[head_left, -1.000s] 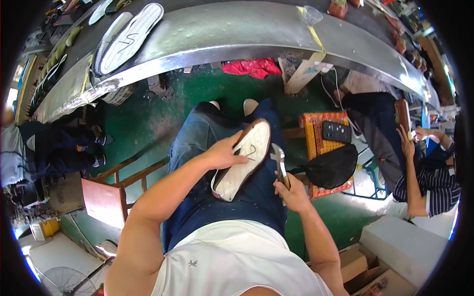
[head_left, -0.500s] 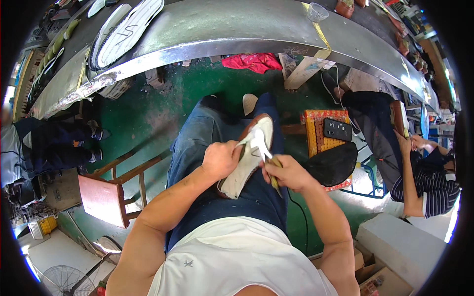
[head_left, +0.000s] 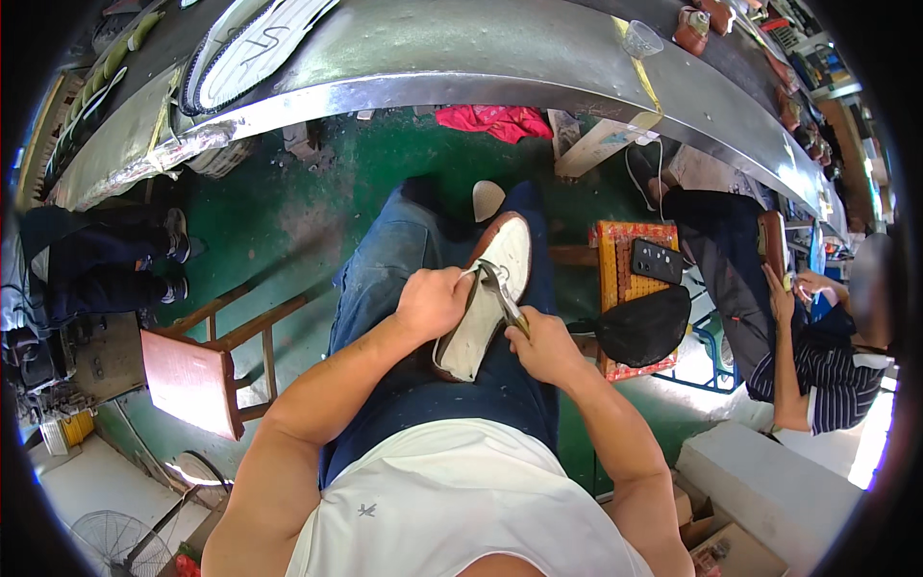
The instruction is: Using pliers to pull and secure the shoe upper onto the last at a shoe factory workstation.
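Note:
A shoe [head_left: 463,338] lies across my lap with its pale underside up and a brown upper showing along the edge. My left hand [head_left: 433,306] is closed at the shoe's left edge, fingers and thumb pinched there. A small white bit shows at its fingertips; what it is I cannot make out. My right hand [head_left: 546,346] is wrapped round the handles of metal pincers [head_left: 507,296]. Their curved head rests over the middle of the underside, close to my left fingertips. Most of the handles are hidden in the right palm.
Ahead runs a metal bench [head_left: 404,67] with white soles [head_left: 255,58] and a plastic cup [head_left: 642,38]. A wooden stool [head_left: 197,380] lies tipped at left. At right, a phone [head_left: 657,261] and black pouch [head_left: 646,327] sit on a seat beside a co-worker [head_left: 817,375].
The pincers have swung so their head sits lower on the shoe, nearer my left fingertips. My right hand has shifted slightly; the left still grips the shoe's edge.

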`<move>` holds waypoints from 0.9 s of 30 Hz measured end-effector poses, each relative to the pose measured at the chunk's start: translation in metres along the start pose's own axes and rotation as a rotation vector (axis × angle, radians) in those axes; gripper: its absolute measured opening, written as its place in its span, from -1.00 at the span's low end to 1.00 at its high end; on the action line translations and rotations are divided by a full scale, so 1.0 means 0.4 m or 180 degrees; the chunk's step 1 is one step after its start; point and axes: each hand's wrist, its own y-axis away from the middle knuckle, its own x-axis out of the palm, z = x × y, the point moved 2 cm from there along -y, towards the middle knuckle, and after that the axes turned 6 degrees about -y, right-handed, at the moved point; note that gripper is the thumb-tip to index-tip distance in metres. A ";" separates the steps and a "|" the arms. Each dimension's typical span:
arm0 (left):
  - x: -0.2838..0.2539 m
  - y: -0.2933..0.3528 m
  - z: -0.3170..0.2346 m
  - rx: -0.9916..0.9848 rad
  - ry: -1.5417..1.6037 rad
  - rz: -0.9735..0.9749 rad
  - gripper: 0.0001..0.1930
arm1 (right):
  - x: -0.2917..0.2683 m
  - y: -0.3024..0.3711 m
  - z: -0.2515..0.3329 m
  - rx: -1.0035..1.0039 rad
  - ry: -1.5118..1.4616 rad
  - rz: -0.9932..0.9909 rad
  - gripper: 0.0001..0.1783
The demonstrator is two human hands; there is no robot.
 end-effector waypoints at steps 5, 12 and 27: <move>-0.006 0.012 -0.004 -0.0036 0.0024 0.0022 -0.70 | -0.096 0.013 0.065 0.1152 -0.1987 0.0952 -0.73; -0.034 -0.013 -0.046 0.0018 -0.0334 0.0671 -0.54 | -0.212 -0.070 0.130 0.1071 -0.0327 0.1608 -0.69; 0.088 -0.054 0.056 -0.1209 0.4132 0.1195 -0.33 | -0.046 -0.036 0.074 0.1273 -0.1661 0.0672 -0.71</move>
